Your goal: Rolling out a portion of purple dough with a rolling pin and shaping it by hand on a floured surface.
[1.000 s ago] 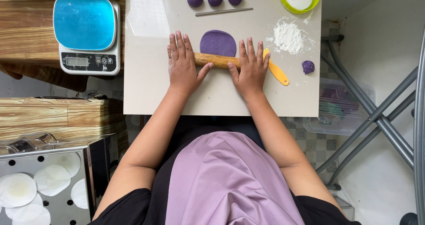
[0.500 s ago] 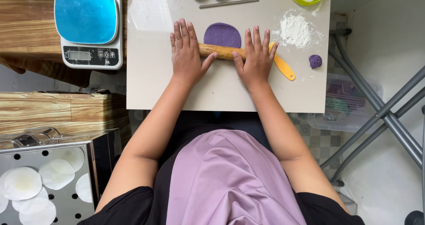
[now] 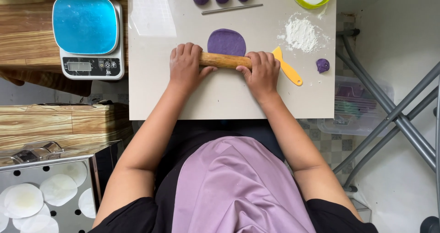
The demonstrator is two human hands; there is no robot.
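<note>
Wooden rolling pin [image 3: 224, 60] lies crosswise on the near edge of a flattened, seemingly round purple dough disc [image 3: 226, 41].

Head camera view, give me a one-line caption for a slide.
Both hands, left hand and right hand, press a wooden rolling pin at the edge of a flattened purple dough disc.

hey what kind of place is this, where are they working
Likely a home or small-shop kitchen set up for dough work: both hands roll a wooden rolling pin over purple dough on a pale board, beside a digital kitchen scale and a flour pile.
</note>
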